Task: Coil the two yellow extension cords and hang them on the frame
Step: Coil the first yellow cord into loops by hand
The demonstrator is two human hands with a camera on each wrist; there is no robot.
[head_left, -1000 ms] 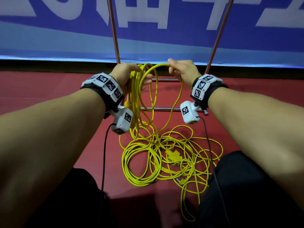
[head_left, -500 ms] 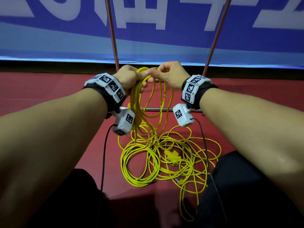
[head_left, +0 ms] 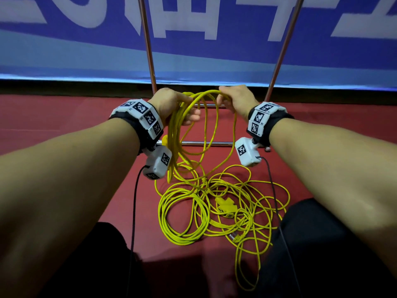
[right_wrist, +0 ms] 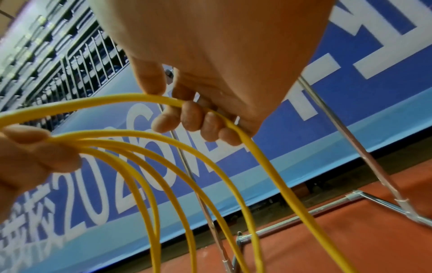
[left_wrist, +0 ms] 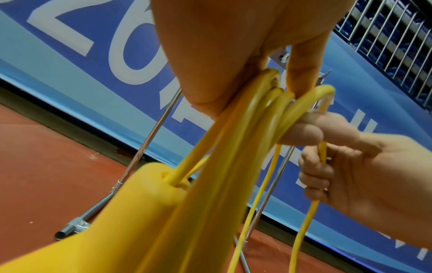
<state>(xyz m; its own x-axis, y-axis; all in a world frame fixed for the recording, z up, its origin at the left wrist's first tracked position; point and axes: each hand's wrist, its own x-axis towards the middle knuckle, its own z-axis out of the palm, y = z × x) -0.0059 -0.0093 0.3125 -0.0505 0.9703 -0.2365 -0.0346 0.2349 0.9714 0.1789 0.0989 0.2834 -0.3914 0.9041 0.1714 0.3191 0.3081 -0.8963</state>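
While left hand (head_left: 171,106) fingers clasp gathered loops (head_left: 175,134), right hand (head_left: 235,100) pinches limp, light cord (head_left: 206,93); grasp near the top.

The coiled loops (head_left: 178,134) are hanging from the left hand (head_left: 171,104), with the right hand (head_left: 236,100) just beside it, to its right. The loose cord (head_left: 214,207) is lying on the floor (head_left: 64,125) below, the frame (head_left: 148,50) standing behind both hands.

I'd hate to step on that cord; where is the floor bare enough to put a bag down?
Bare red floor lies left of the left hand, and right of the right hand. The middle is crowded: loose yellow cord sprawls between the knees, up to the frame.
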